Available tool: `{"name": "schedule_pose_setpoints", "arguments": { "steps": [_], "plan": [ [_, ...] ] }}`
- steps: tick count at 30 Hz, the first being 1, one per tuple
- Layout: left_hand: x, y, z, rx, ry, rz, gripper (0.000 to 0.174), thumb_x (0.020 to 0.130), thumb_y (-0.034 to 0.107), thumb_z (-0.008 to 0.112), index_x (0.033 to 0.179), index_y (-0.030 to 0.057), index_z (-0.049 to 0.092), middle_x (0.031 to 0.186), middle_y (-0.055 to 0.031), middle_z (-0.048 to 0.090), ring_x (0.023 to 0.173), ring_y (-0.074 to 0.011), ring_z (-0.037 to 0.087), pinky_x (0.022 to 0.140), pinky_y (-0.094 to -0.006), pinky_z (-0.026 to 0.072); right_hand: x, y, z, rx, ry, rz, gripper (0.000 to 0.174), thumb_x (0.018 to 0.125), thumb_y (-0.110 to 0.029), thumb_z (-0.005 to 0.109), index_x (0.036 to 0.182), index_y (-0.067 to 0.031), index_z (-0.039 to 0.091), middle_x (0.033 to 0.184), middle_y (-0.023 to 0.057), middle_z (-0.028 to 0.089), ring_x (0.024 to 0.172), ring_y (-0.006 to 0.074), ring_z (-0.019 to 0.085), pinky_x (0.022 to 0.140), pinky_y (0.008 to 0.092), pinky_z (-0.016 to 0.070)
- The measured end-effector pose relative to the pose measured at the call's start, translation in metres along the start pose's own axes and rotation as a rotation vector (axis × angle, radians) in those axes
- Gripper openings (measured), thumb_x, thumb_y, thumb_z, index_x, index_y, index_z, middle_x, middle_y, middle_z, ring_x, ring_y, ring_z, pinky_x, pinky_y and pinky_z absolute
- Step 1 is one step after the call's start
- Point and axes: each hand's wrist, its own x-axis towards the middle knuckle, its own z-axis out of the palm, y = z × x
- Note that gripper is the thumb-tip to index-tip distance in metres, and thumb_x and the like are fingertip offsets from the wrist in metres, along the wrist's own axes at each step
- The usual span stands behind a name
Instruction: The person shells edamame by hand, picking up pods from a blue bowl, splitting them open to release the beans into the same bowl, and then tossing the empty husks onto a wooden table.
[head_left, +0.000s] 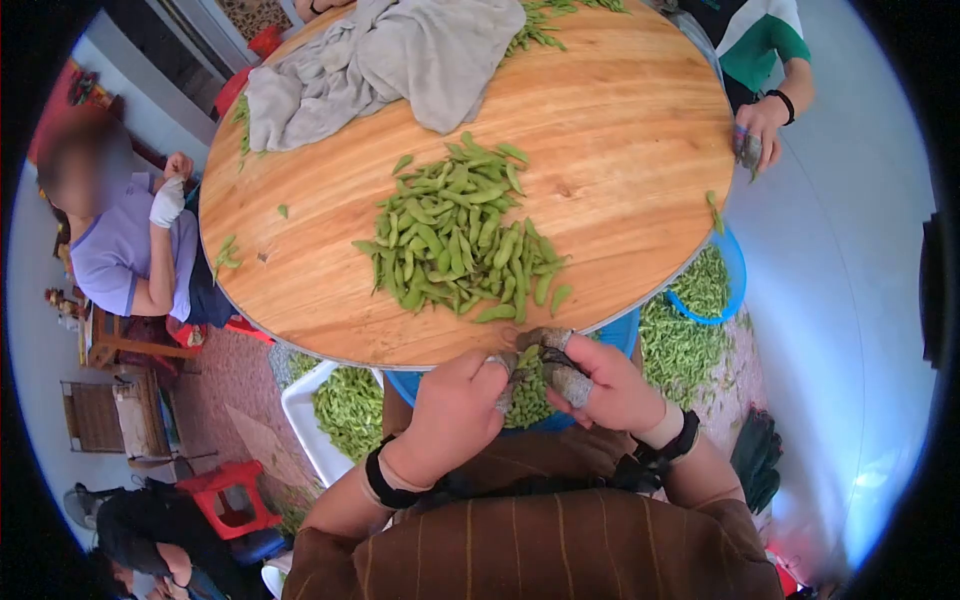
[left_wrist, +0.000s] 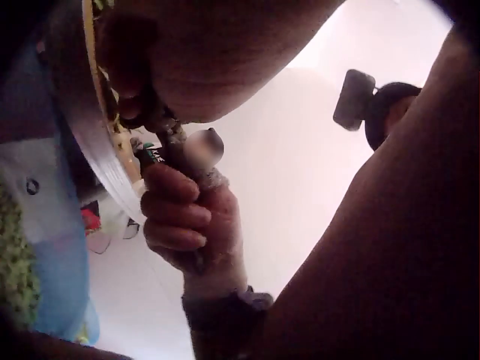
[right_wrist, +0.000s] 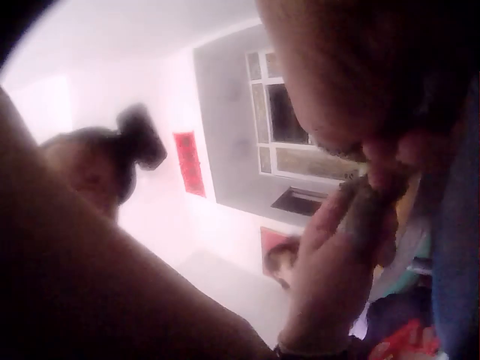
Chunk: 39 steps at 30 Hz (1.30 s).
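Over the table's near edge, the left hand [head_left: 462,400] and the right hand [head_left: 605,385] meet with curled fingers, tips close together. Both have grey wrapping on the fingers and thumb. They pinch a green soybean pod [head_left: 528,354] between them, mostly hidden by the fingertips. In the left wrist view, the right hand [left_wrist: 187,217] faces the darker left one; the right wrist view shows the left hand [right_wrist: 330,262] from across. Right under the hands, a blue basin [head_left: 405,386] holds green beans [head_left: 527,402]. A heap of soybean pods [head_left: 455,230] lies beyond on the round wooden table [head_left: 620,130].
A grey cloth [head_left: 370,70] covers more pods at the far side. A white tray [head_left: 300,405] of green pods stands low at left, a blue tub [head_left: 737,265] at right beside piled pods [head_left: 680,350]. People sit around the table; a red stool [head_left: 225,495] stands lower left.
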Motion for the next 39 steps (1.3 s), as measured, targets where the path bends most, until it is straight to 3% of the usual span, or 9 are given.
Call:
{"name": "schedule_pose_setpoints", "arguments": {
  "steps": [9, 15, 22, 24, 25, 27, 34, 36, 39],
  "plan": [
    [0.003, -0.014, -0.003, -1.376, -0.320, -0.478, 0.016, 0.080, 0.010, 0.065, 0.092, 0.0023, 0.059, 0.072, -0.0135, 0.059, 0.059, -0.0217, 0.057, 0.054, -0.0286, 0.0455, -0.002, 0.002, -0.005, 0.491, -0.184, 0.143, 0.030, 0.096, -0.020, 0.044, 0.124, -0.0100, 0.045, 0.067, -0.0022, 0.047, 0.049, 0.0033, 0.039, 0.041, 0.0181, 0.0346],
    [-0.011, -0.017, 0.021, 0.005, 0.115, 0.195, 0.020, 0.064, 0.007, 0.065, 0.081, 0.0038, 0.055, 0.072, -0.0108, 0.053, 0.061, -0.0276, 0.055, 0.051, -0.0353, 0.0452, 0.001, 0.022, 0.008, 0.327, -0.109, 0.143, 0.029, 0.095, -0.016, 0.041, 0.122, -0.0100, 0.046, 0.068, -0.0023, 0.049, 0.048, 0.0039, 0.041, 0.042, 0.0178, 0.0380],
    [-0.017, -0.006, 0.017, -0.091, 0.127, 0.132, 0.016, 0.067, 0.004, 0.062, 0.081, 0.0031, 0.054, 0.071, -0.0109, 0.051, 0.059, -0.0250, 0.054, 0.050, -0.0347, 0.0442, -0.001, 0.018, 0.003, 0.069, -0.130, 0.129, 0.027, 0.094, -0.014, 0.041, 0.119, -0.0094, 0.050, 0.067, -0.0019, 0.053, 0.048, 0.0033, 0.046, 0.042, 0.0181, 0.0397],
    [-0.017, 0.002, 0.011, -0.821, -0.174, -0.453, 0.011, 0.086, 0.012, 0.059, 0.084, 0.0024, 0.054, 0.066, -0.0072, 0.052, 0.055, -0.0182, 0.053, 0.048, -0.0318, 0.0425, -0.004, 0.019, 0.004, 0.096, -0.125, 0.086, 0.025, 0.093, -0.012, 0.042, 0.115, -0.0088, 0.052, 0.065, -0.0020, 0.053, 0.048, 0.0033, 0.047, 0.042, 0.0176, 0.0398],
    [-0.018, -0.003, 0.013, -0.821, -0.177, -0.453, 0.011, 0.086, 0.012, 0.059, 0.084, 0.0024, 0.054, 0.066, -0.0072, 0.052, 0.055, -0.0182, 0.053, 0.048, -0.0318, 0.0425, -0.005, 0.019, 0.005, 0.098, -0.123, 0.088, 0.025, 0.093, -0.012, 0.042, 0.115, -0.0088, 0.052, 0.065, -0.0020, 0.053, 0.048, 0.0033, 0.047, 0.042, 0.0176, 0.0398],
    [-0.022, -0.017, 0.019, -1.919, -0.289, -0.724, 0.016, 0.094, 0.014, 0.049, 0.085, 0.0027, 0.055, 0.065, -0.0029, 0.052, 0.053, -0.0109, 0.049, 0.047, -0.0256, 0.0396, -0.008, 0.020, 0.006, 0.179, -0.150, 0.097, 0.021, 0.093, -0.011, 0.044, 0.112, -0.0079, 0.052, 0.065, -0.0017, 0.054, 0.048, 0.0037, 0.047, 0.043, 0.0180, 0.0399],
    [-0.025, -0.009, 0.026, -1.291, -0.239, -0.714, 0.015, 0.094, 0.010, 0.045, 0.088, 0.0027, 0.056, 0.075, -0.0032, 0.059, 0.059, -0.0098, 0.052, 0.053, -0.0221, 0.0418, -0.007, 0.032, 0.007, 0.026, 0.037, 0.135, 0.023, 0.088, -0.016, 0.054, 0.107, -0.0044, 0.051, 0.068, 0.0036, 0.059, 0.049, 0.0110, 0.053, 0.046, 0.0248, 0.0434],
    [-0.024, -0.003, 0.029, -1.156, -0.208, -0.587, 0.013, 0.092, 0.005, 0.044, 0.091, 0.0016, 0.057, 0.077, -0.0029, 0.059, 0.064, -0.0103, 0.055, 0.060, -0.0231, 0.0462, 0.000, 0.043, 0.009, -0.553, 0.256, -0.326, 0.029, 0.081, -0.019, 0.063, 0.100, -0.0021, 0.050, 0.072, 0.0130, 0.062, 0.055, 0.0265, 0.059, 0.052, 0.0351, 0.0478],
    [-0.021, -0.002, 0.030, -1.141, -0.265, -0.556, 0.015, 0.089, 0.001, 0.043, 0.093, 0.0001, 0.058, 0.076, -0.0037, 0.061, 0.068, -0.0112, 0.059, 0.064, -0.0249, 0.0494, 0.001, 0.036, 0.022, -0.735, 0.294, -0.195, 0.031, 0.075, -0.019, 0.068, 0.092, -0.0010, 0.048, 0.076, 0.0198, 0.060, 0.066, 0.0387, 0.059, 0.059, 0.0433, 0.0486]
  ]
}}
